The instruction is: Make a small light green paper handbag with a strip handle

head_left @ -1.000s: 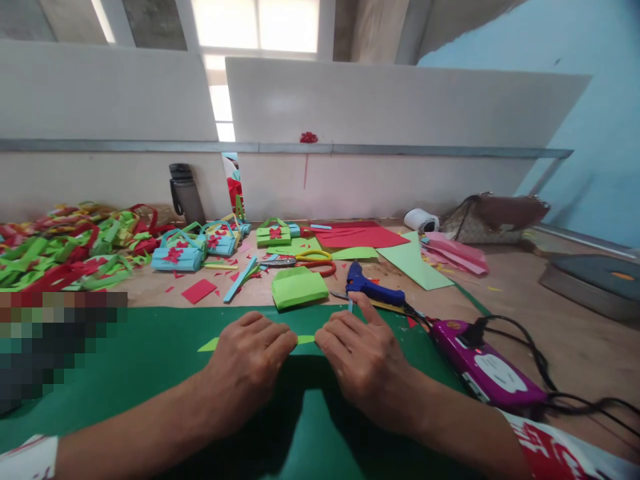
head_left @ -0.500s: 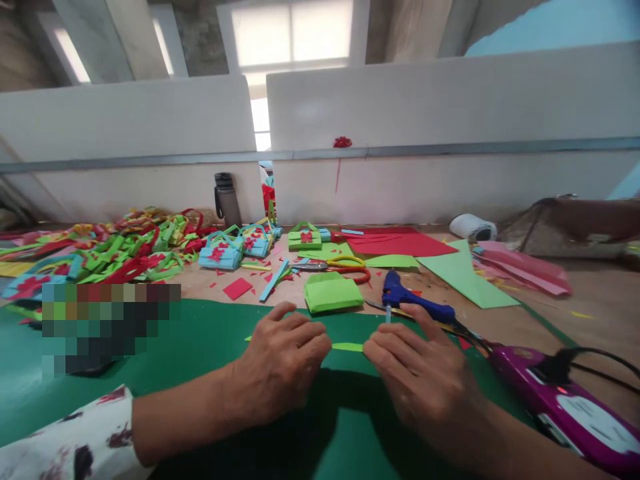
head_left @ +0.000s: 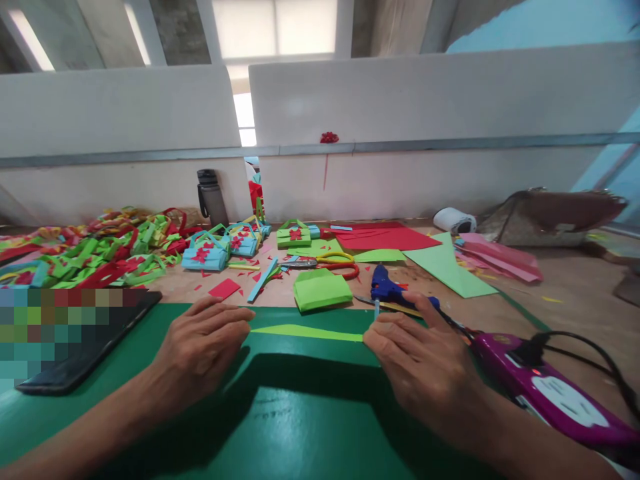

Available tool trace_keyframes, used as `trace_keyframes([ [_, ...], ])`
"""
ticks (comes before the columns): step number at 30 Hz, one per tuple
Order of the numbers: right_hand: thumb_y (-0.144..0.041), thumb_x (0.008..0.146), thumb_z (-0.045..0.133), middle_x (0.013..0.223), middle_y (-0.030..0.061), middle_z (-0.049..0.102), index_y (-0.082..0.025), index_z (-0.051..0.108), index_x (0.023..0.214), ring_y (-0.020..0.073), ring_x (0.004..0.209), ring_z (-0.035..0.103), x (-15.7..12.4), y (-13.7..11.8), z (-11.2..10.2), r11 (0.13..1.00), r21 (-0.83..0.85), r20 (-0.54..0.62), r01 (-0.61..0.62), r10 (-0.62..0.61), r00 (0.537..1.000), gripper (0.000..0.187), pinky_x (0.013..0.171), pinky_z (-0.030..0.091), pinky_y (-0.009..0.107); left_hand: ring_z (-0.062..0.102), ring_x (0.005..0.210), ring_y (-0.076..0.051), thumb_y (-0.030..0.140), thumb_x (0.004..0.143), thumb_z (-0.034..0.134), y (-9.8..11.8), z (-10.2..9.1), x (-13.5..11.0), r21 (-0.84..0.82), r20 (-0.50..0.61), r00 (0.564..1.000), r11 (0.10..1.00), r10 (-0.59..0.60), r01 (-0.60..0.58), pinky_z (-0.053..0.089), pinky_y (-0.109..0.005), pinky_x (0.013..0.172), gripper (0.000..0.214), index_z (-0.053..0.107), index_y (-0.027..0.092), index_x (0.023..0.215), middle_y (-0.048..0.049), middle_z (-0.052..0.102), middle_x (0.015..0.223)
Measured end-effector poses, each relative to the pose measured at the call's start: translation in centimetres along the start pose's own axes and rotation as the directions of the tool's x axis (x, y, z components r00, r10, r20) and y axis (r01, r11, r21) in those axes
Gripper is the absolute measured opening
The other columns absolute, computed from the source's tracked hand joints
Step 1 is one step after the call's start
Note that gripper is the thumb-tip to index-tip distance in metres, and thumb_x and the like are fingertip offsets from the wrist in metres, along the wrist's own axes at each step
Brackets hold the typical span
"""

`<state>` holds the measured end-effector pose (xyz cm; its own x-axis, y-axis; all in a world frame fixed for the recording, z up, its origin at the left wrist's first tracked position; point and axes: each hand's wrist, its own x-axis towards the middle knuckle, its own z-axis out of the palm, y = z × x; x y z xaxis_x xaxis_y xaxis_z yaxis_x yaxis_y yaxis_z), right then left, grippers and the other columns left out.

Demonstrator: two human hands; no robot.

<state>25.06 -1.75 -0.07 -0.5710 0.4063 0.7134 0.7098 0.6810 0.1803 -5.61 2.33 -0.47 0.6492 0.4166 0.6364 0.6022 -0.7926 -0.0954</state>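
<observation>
Clutter on the far left: a heap of green and red paper loops (head_left: 90, 250) sits on the wooden table (head_left: 550, 300), with a dark tablet (head_left: 75, 353) lying flat in front of it, half on the green mat (head_left: 310, 427). Next comes the left hand (head_left: 200, 347), palm down on the mat, fingers bent and bunched narrow, the tips pinning the left end of the light green strip (head_left: 305, 331). The strip's a long thin sliver of paper, way paler than the mat. It lies flat near the mat's far edge, stretched almost level between both hands. Just behind it on the table there's a folded lime paper block (head_left: 321, 290). The right hand (head_left: 420, 360) mirrors the left, fingers curled close and pressing the strip's right end down. The blue glue gun (head_left: 395, 291) lies right behind its knuckles, and a purple device (head_left: 545, 393) with a black cable sits further right.
</observation>
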Motion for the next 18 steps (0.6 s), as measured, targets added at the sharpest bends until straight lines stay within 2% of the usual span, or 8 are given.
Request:
trace_keyframes([
  [4,0.000,0.082,0.042,0.074,0.0042,0.065,-0.012,0.060,0.084,0.0165,0.077,0.060,-0.5,0.1,0.0,0.999,-0.054,-0.005,0.000,-0.001,1.000,0.022,0.097,0.030,0.050,0.064,0.088,-0.018,0.011,0.085,0.048,-1.2,-0.6,-1.1,0.031,-0.006,0.995,0.995,-0.098,0.098,0.048,-0.035,0.083,0.015,0.059,0.020,0.088,-0.0040,0.069,0.097],
  [7,-0.003,0.082,0.043,0.074,0.0064,0.066,-0.011,0.061,0.082,0.0187,0.078,0.060,-0.7,-0.2,0.2,0.993,-0.079,0.017,0.087,-0.085,0.996,0.020,0.097,0.030,0.052,0.064,0.088,-0.019,0.015,0.086,0.046,-0.5,-0.6,-0.7,0.021,-0.082,0.983,0.986,-0.162,0.164,0.050,-0.034,0.081,0.013,0.058,0.020,0.091,-0.0039,0.069,0.094],
  [9,-0.003,0.082,0.043,0.072,0.0073,0.065,-0.010,0.062,0.080,0.0195,0.078,0.060,-0.7,-0.7,0.4,0.986,-0.074,0.046,0.151,-0.148,0.988,0.021,0.097,0.031,0.052,0.063,0.090,-0.021,0.022,0.085,0.053,1.2,-0.1,0.2,0.017,-0.105,0.989,0.994,-0.103,0.106,0.048,-0.036,0.084,0.013,0.057,0.019,0.097,-0.0054,0.068,0.098],
  [10,-0.003,0.082,0.043,0.072,0.0077,0.065,-0.010,0.063,0.080,0.0196,0.078,0.060,-0.8,-0.9,0.5,0.982,-0.069,0.057,0.174,-0.170,0.984,0.021,0.097,0.031,0.052,0.063,0.090,-0.022,0.030,0.082,0.060,2.3,0.4,0.7,0.022,-0.097,0.995,1.000,-0.020,0.022,0.048,-0.037,0.083,0.022,0.056,0.017,0.100,-0.0071,0.069,0.098],
  [12,-0.003,0.082,0.042,0.071,0.0084,0.065,-0.009,0.064,0.080,0.0200,0.078,0.060,-0.8,-1.2,0.6,0.979,-0.059,0.062,0.193,-0.189,0.980,0.023,0.096,0.033,0.051,0.063,0.089,-0.024,0.037,0.080,0.062,4.4,1.6,1.9,0.028,-0.030,0.995,0.995,0.094,-0.093,0.046,-0.040,0.084,0.035,0.055,0.014,0.106,-0.0096,0.069,0.102],
  [15,-0.004,0.083,0.040,0.072,0.0092,0.066,-0.009,0.065,0.081,0.0208,0.078,0.061,-0.7,-1.6,0.8,0.976,-0.032,0.066,0.215,-0.213,0.975,0.025,0.094,0.035,0.050,0.063,0.086,-0.024,0.033,0.085,0.055,6.6,3.5,3.3,0.028,0.049,0.987,0.987,0.155,-0.156,0.045,-0.042,0.081,0.032,0.054,0.012,0.109,-0.0096,0.069,0.103],
  [18,-0.005,0.083,0.041,0.072,0.0100,0.066,-0.008,0.065,0.080,0.0216,0.078,0.061,-0.7,-1.8,0.9,0.973,-0.015,0.060,0.230,-0.228,0.972,0.025,0.093,0.036,0.051,0.063,0.070,-0.019,0.017,0.090,0.041,7.2,4.7,4.1,-0.012,0.088,0.978,0.982,0.190,-0.189,0.046,-0.040,0.075,0.018,0.057,0.013,0.096,-0.0052,0.070,0.082],
])
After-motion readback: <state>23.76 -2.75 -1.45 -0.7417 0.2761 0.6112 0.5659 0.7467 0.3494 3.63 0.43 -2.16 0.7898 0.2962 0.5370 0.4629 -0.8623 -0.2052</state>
